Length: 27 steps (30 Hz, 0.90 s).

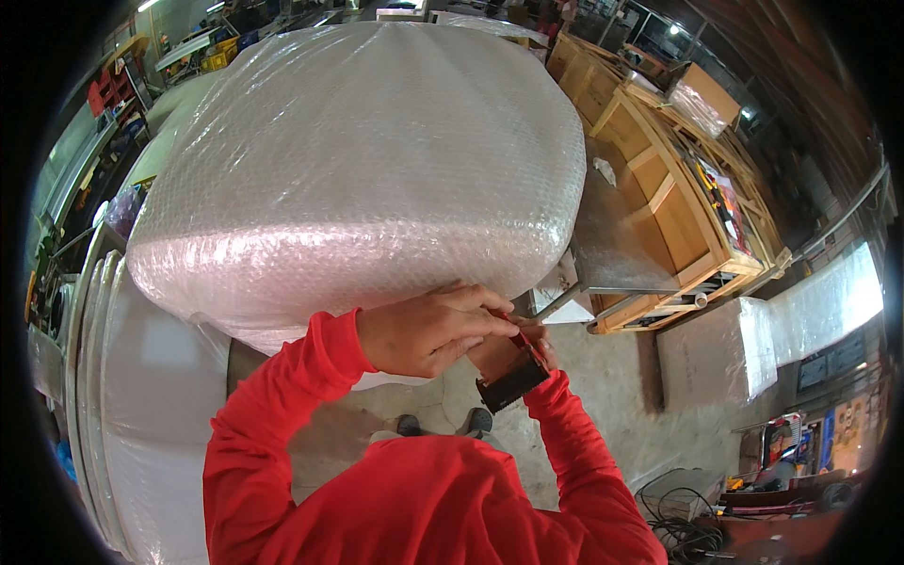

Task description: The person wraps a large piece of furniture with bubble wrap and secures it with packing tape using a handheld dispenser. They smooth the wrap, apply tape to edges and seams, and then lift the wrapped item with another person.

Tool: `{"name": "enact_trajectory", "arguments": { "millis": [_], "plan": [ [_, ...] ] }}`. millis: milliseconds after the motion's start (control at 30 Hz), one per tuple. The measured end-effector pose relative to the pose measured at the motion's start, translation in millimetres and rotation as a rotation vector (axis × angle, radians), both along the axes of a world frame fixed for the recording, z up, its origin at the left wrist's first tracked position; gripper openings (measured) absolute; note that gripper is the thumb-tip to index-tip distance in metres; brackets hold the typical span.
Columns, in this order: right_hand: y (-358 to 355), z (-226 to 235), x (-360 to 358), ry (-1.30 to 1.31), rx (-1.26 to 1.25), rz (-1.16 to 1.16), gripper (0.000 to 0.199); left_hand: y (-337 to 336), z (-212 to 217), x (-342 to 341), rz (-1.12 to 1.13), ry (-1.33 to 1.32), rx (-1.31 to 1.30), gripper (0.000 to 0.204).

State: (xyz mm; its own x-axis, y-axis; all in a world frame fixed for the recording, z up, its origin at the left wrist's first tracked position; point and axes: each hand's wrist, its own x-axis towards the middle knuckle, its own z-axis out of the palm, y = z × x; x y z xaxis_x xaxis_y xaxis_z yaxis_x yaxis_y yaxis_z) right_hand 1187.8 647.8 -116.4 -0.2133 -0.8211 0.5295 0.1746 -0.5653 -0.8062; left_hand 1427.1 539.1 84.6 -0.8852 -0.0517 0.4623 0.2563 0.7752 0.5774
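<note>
A large object wrapped in clear bubble wrap (367, 160) fills the middle of the view, with its near edge just above my hands. A tape dispenser (508, 372) with a brown tape roll and red frame sits between my hands, close to my chest. My left hand (428, 330) lies over its top with the fingers curled onto it. My right hand (539, 341) is mostly hidden behind the dispenser and grips it from the right. Both sleeves are red.
White wrapped panels (151, 395) lean at the left. A wooden cabinet frame (678, 198) lies on the right, beside a metal-topped table (612, 235). A wrapped block (716, 353) sits on the concrete floor. Cables (687, 537) and tools lie at the lower right.
</note>
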Motion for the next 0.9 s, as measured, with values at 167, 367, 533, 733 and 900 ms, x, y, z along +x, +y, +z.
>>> {"name": "enact_trajectory", "arguments": {
  "millis": [167,367,533,733,900],
  "plan": [
    [-11.0,-27.8,-11.2,0.556,0.069,-0.213,0.028,-3.3,1.4,-5.9,-0.047,-0.016,-0.073,0.027],
    [-26.2,-33.7,-29.3,0.546,-0.231,-0.066,0.089,-5.0,18.7,1.9,-0.078,-0.115,0.117,0.009],
    [-24.8,23.8,-16.3,0.786,-0.592,-0.22,0.117,-3.6,37.3,21.7,0.114,-0.304,0.189,0.009],
    [3.6,75.4,17.3,0.927,-0.567,-0.446,0.12,-1.8,31.4,25.3,0.37,0.015,0.029,0.016],
    [40.6,83.4,36.5,1.155,-0.249,-0.677,0.102,0.2,13.2,16.4,0.621,0.122,-0.504,0.018]
  ]
}}
